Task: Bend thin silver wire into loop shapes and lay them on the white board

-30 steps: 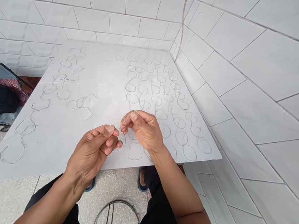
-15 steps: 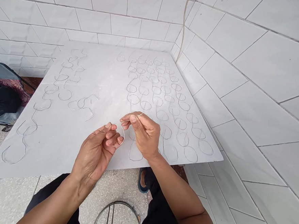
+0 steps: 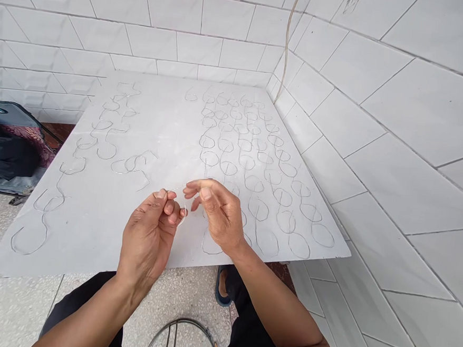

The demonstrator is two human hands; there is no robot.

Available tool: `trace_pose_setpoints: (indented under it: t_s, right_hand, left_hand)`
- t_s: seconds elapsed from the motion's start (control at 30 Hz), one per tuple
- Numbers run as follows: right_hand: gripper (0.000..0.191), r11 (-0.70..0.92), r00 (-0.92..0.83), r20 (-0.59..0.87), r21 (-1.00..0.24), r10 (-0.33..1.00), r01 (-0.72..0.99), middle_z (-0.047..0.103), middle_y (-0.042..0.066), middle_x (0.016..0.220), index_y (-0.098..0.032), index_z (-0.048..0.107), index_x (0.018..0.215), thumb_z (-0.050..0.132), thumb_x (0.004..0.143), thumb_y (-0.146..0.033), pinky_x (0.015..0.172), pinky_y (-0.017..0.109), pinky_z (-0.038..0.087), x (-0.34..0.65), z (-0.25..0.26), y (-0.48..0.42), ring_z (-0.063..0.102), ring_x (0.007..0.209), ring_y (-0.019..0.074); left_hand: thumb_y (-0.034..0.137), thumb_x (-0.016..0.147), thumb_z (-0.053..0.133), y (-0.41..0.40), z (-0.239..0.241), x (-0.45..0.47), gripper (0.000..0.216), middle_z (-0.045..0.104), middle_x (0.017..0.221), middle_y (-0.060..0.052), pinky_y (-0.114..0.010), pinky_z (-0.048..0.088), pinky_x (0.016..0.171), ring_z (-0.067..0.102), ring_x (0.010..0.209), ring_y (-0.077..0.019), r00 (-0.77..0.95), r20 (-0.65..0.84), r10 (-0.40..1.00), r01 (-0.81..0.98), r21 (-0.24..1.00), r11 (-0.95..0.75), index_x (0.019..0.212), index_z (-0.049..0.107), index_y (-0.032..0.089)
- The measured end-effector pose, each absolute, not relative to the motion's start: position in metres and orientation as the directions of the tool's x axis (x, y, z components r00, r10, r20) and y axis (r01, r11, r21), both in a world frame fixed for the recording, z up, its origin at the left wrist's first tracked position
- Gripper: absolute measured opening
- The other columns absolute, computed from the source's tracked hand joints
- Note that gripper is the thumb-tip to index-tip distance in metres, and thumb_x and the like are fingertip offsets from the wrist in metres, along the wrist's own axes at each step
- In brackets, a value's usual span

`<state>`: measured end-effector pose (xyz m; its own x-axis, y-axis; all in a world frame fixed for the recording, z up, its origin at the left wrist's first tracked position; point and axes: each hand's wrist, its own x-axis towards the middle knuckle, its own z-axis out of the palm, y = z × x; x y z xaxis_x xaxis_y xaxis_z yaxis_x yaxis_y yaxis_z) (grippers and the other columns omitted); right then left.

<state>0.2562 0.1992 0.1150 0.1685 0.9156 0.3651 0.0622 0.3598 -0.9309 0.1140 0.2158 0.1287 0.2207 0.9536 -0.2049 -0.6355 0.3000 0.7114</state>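
Note:
My left hand (image 3: 150, 231) pinches a thin, bent metal wire (image 3: 183, 216) between thumb and fingertips. The wire curves past the fingers on its right side. Just to the right, my right hand (image 3: 221, 212) hovers with thumb and fingers apart, close to the wire's upper part; no firm grip shows there. Both hands are above a white sheet-covered table (image 3: 170, 137). Beneath and beyond the right hand lie several rows of wire loops with tails (image 3: 258, 208). Several S-shaped open wires (image 3: 50, 203) lie along the left side, and a small tangle of wires (image 3: 137, 164) rests near the middle.
White tiled walls (image 3: 226, 14) border the table at the back and right. A cable (image 3: 287, 45) hangs in the corner. At left stands a chair with dark cloth (image 3: 6, 152). Below the front edge are a round metal stool frame (image 3: 181, 320) and a slippered foot (image 3: 222, 286).
My right hand's fingers have spread and no longer pinch the wire. The left hand keeps its hold, with the wire's curve now lower beside its fingers. The view has shifted slightly.

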Motion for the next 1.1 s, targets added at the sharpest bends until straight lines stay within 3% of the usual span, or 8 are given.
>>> trace_pose_setpoints:
  t_s: [0.1, 0.3, 0.5, 0.63, 0.73, 0.8, 0.9, 1.1]
  right_hand:
    - [0.027, 0.240, 0.064, 0.254, -0.956, 0.965, 0.169, 0.073, 0.003, 0.088, -0.022, 0.069, 0.091, 0.061, 0.102, -0.045, 0.060, 0.028, 0.051, 0.253, 0.118, 0.195, 0.066, 0.073, 0.0147]
    - [0.028, 0.332, 0.062, 0.366, -0.893, 0.928, 0.303, 0.064, 0.001, 0.077, -0.021, 0.062, 0.079, 0.057, 0.103, -0.034, 0.068, 0.029, 0.049, 0.249, 0.117, 0.195, 0.059, 0.073, 0.0140]
    - [0.032, 0.239, 0.110, 0.280, -0.926, 0.954, 0.292, 0.063, 0.000, 0.072, -0.021, 0.059, 0.076, 0.057, 0.103, -0.039, 0.058, 0.028, 0.043, 0.255, 0.118, 0.195, 0.055, 0.063, 0.0123]
    - [0.038, 0.167, 0.195, 0.226, -0.946, 0.955, 0.276, 0.056, -0.003, 0.064, -0.021, 0.053, 0.070, 0.059, 0.102, -0.041, 0.054, 0.027, 0.038, 0.257, 0.120, 0.195, 0.048, 0.057, 0.0111]
    - [0.039, 0.152, 0.251, 0.210, -0.961, 0.945, 0.233, 0.048, -0.004, 0.059, -0.021, 0.051, 0.067, 0.061, 0.100, -0.040, 0.054, 0.027, 0.036, 0.259, 0.123, 0.196, 0.043, 0.055, 0.0106]
    - [0.038, 0.129, 0.280, 0.181, -0.972, 0.943, 0.195, 0.042, -0.006, 0.056, -0.021, 0.053, 0.067, 0.062, 0.098, -0.040, 0.052, 0.027, 0.033, 0.260, 0.124, 0.198, 0.038, 0.053, 0.0100]
    - [0.037, 0.091, 0.302, 0.135, -0.984, 0.944, 0.154, 0.042, -0.006, 0.056, -0.020, 0.057, 0.066, 0.064, 0.097, -0.040, 0.051, 0.027, 0.034, 0.262, 0.125, 0.200, 0.038, 0.052, 0.0100]
    - [0.042, 0.068, 0.295, 0.092, -0.994, 0.951, 0.088, 0.057, -0.002, 0.062, -0.020, 0.056, 0.061, 0.066, 0.095, -0.041, 0.055, 0.027, 0.038, 0.265, 0.123, 0.204, 0.046, 0.057, 0.0109]
  left_hand:
    - [0.029, 0.094, 0.076, 0.217, 0.127, 0.115, 0.016, 0.055, 0.076, 0.001, -0.024, 0.052, 0.074, 0.053, 0.070, -0.0100, 0.179, -0.168, 0.969, -0.615, 0.750, 0.244, 0.091, 0.075, 0.013]
    - [0.034, 0.095, 0.074, 0.222, 0.116, 0.113, 0.019, 0.058, 0.082, 0.000, -0.025, 0.050, 0.080, 0.055, 0.078, -0.0118, 0.147, -0.088, 0.985, -0.532, 0.833, 0.153, 0.088, 0.073, 0.017]
    - [0.039, 0.103, 0.062, 0.225, 0.108, 0.107, 0.028, 0.070, 0.105, -0.005, -0.037, 0.053, 0.097, 0.065, 0.097, -0.0185, 0.205, 0.097, 0.974, -0.036, 0.995, -0.092, 0.125, 0.070, 0.023]
    - [0.032, 0.101, 0.063, 0.220, 0.102, 0.109, 0.053, 0.057, 0.144, -0.013, -0.047, 0.057, 0.100, 0.060, 0.128, -0.0275, 0.171, 0.483, 0.859, 0.239, 0.825, -0.512, 0.152, 0.048, 0.028]
    - [0.024, 0.095, 0.070, 0.215, 0.097, 0.110, 0.051, 0.055, 0.146, -0.015, -0.052, 0.055, 0.105, 0.054, 0.137, -0.0317, 0.264, 0.656, 0.707, 0.388, 0.598, -0.701, 0.144, 0.056, 0.024]
    - [0.020, 0.093, 0.072, 0.214, 0.095, 0.110, 0.038, 0.062, 0.139, -0.013, -0.052, 0.054, 0.107, 0.059, 0.131, -0.0308, 0.332, 0.658, 0.676, 0.417, 0.541, -0.731, 0.131, 0.066, 0.024]
    - [0.017, 0.093, 0.072, 0.214, 0.093, 0.110, 0.025, 0.072, 0.126, -0.010, -0.048, 0.056, 0.104, 0.066, 0.120, -0.0286, 0.347, 0.602, 0.719, 0.358, 0.623, -0.695, 0.116, 0.076, 0.027]
    - [0.021, 0.090, 0.075, 0.216, 0.095, 0.113, 0.035, 0.070, 0.130, -0.009, -0.044, 0.058, 0.095, 0.067, 0.112, -0.0277, 0.351, 0.452, 0.820, 0.252, 0.798, -0.548, 0.123, 0.079, 0.034]
